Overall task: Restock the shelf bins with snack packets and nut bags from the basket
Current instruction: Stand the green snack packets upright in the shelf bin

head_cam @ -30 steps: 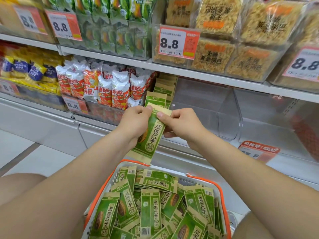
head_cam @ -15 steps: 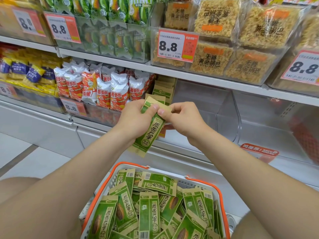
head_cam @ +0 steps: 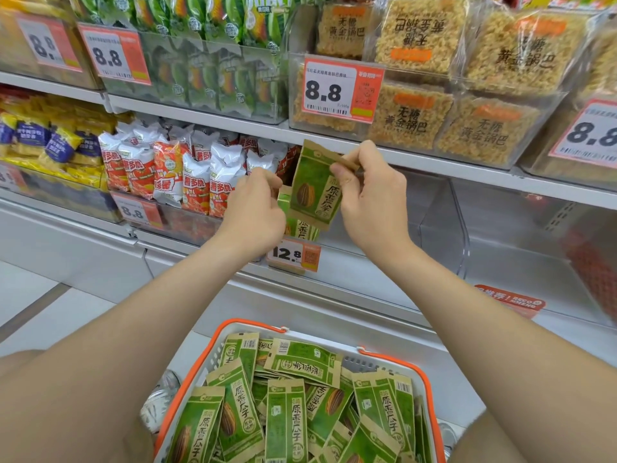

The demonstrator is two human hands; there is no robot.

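A green sunflower-seed packet (head_cam: 315, 192) stands upright in front of the lower shelf. My right hand (head_cam: 367, 198) pinches its top right corner. Fingers curled, my left hand (head_cam: 253, 208) holds its lower left edge. Behind and below it, more green packets (head_cam: 302, 228) stand in the clear shelf bin, above a 12.8 price tag (head_cam: 293, 254). Under my arms is the white basket with an orange rim (head_cam: 419, 372), holding several of the same green packets (head_cam: 287, 422).
Red and white snack bags (head_cam: 197, 182) fill the bin to the left. A clear bin section (head_cam: 434, 215) lies to the right of the held packet. The upper shelf holds green packets (head_cam: 213, 71) and rice-crisp packs (head_cam: 434, 115) close above my hands.
Both hands have raised the packet from above the basket to the bin's front. It turned from tilted to upright, and my view moved closer to the shelf.
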